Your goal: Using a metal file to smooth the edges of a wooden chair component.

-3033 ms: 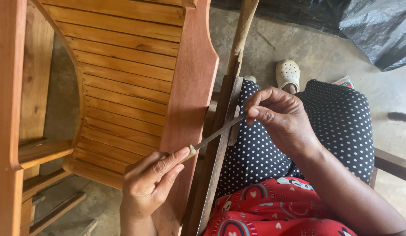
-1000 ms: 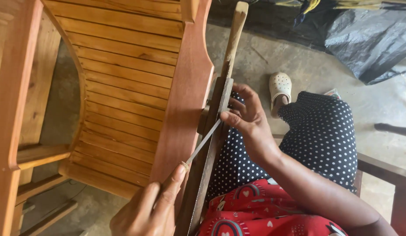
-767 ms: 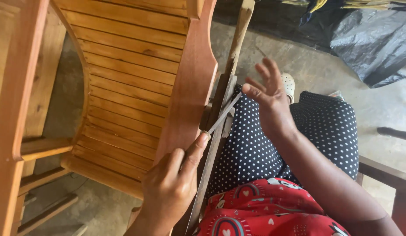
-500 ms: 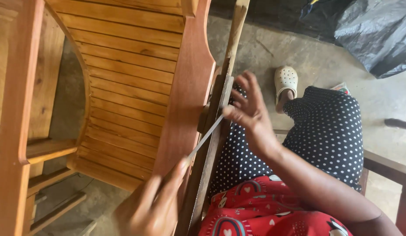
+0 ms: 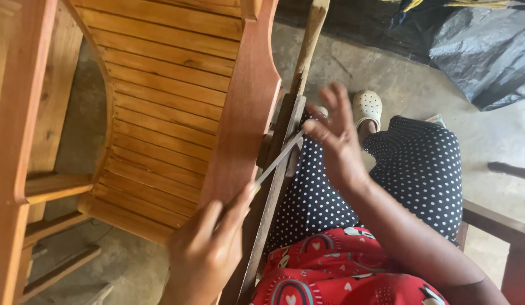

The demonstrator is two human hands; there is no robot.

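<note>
— Left hand (image 5: 208,254) at lower centre pinched the near end of the pale strip (image 5: 278,160); fingers were clenched on it.

— And the right hand (image 5: 336,138)?

— Blurred, fingers spread, fingertips at the strip's far end; whether it gripped, I couldn't tell.

— How did the strip lie?

— Taut, slanting up to the right, just beside the wooden chair's side panel (image 5: 240,118), both hands equally near.

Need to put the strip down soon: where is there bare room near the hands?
Bare concrete floor lies between the shoe and the black sheet. Crowded: the left hand and right hand hold the strip tight against the wooden chair.
</note>
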